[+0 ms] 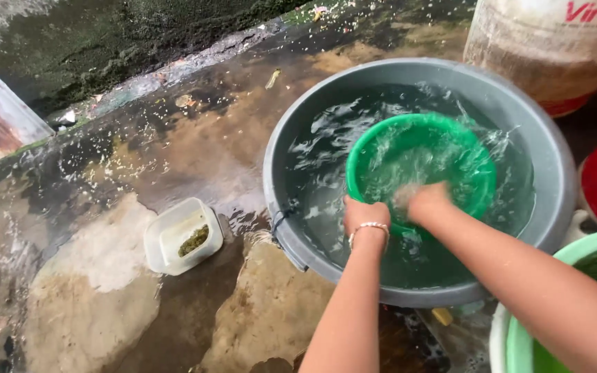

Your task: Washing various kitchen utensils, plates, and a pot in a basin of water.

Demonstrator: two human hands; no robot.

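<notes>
from the head view, the left hand (365,220), a bead bracelet (370,228) at its wrist, is clamped over the near rim of a green plastic bowl (423,166), tilted in the water of a grey basin (281,186). just right of that hold, the right hand (423,200) is inside the bowl, blurred in splashing water; whether its fingers are spread or closed, i cannot tell. well left of the grip, a small square white container (182,236) sits on wet concrete (105,159).

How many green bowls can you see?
2: one green bowl in the grey basin's water, held by the left hand; another green bowl at the right edge, partly cut off.
</notes>
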